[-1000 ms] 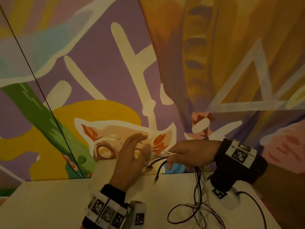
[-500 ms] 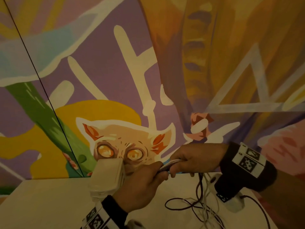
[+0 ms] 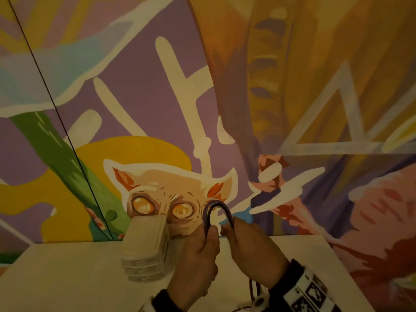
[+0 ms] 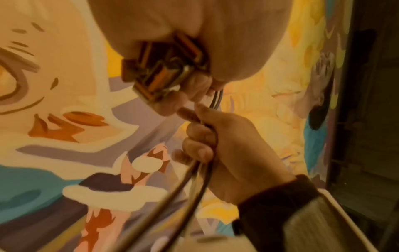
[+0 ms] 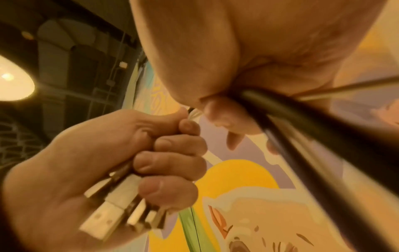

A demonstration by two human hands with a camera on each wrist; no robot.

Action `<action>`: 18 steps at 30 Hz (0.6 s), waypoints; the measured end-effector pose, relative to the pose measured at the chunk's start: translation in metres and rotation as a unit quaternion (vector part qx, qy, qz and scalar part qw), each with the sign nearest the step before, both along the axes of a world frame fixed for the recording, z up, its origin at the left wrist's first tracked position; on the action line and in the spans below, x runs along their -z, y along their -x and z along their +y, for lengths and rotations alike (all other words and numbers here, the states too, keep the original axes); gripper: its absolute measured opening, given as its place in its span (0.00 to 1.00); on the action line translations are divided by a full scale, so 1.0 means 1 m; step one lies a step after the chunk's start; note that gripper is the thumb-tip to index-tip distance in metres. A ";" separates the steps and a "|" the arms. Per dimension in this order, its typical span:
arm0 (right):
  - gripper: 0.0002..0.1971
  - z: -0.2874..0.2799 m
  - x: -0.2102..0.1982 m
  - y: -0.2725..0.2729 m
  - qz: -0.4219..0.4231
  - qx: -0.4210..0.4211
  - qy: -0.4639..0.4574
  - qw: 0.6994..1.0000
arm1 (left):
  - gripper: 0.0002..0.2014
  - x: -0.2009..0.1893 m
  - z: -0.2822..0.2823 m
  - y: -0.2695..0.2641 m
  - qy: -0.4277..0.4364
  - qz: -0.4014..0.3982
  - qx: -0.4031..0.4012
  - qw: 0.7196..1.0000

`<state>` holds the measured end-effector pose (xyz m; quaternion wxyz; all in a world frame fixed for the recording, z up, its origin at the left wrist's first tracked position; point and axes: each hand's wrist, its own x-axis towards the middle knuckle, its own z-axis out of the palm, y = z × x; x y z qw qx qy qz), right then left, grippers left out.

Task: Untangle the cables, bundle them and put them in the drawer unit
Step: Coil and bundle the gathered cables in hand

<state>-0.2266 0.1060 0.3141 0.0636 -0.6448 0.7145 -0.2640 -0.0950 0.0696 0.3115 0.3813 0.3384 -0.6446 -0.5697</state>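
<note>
We grip the cables (image 3: 216, 209) with left hand (image 3: 198, 255) and right hand (image 3: 249, 248), fists raised above white tabletop (image 3: 67, 278); mural wall (image 3: 135, 109) behind.

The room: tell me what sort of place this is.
Probably an indoor lounge or café-like space: a painted mural covers the wall behind a pale table, and a round lamp glows under a dark ceiling.

Dark cables (image 3: 216, 209) arch upright between fists, beside pale drawer unit (image 3: 145, 248).
</note>
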 end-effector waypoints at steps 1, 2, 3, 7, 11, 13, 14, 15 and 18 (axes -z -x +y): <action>0.28 0.000 0.003 -0.001 0.032 0.002 -0.013 0.999 | 0.11 0.000 -0.002 -0.002 0.019 -0.011 0.001 1.000; 0.22 0.001 0.003 -0.003 0.051 0.003 -0.028 0.998 | 0.10 0.000 -0.004 -0.003 0.045 -0.022 0.001 0.999; 0.17 0.002 0.002 -0.005 0.061 -0.001 -0.037 0.997 | 0.09 -0.002 -0.004 -0.004 0.071 -0.033 -0.001 0.997; 0.11 0.004 -0.011 -0.020 0.110 -0.045 -0.064 0.991 | 0.09 -0.005 -0.004 -0.004 0.138 -0.071 -0.010 0.988; 0.16 0.007 -0.017 -0.028 0.123 -0.050 -0.093 0.987 | 0.14 -0.019 -0.001 -0.005 0.067 -0.053 0.014 0.996; 0.17 0.008 -0.017 -0.028 0.142 -0.035 -0.100 0.984 | 0.18 -0.020 0.001 -0.003 0.024 -0.014 0.011 1.000; 0.17 0.010 -0.020 -0.028 0.145 -0.037 -0.100 0.984 | 0.18 -0.019 0.000 -0.001 0.009 0.007 0.002 1.000; 0.17 0.011 -0.019 -0.030 0.155 -0.037 -0.103 0.982 | 0.17 -0.019 0.000 0.000 -0.002 0.026 -0.010 1.000; 0.24 0.013 -0.022 -0.029 0.186 -0.067 -0.045 0.979 | 0.14 -0.019 -0.003 0.003 -0.022 0.037 -0.051 0.998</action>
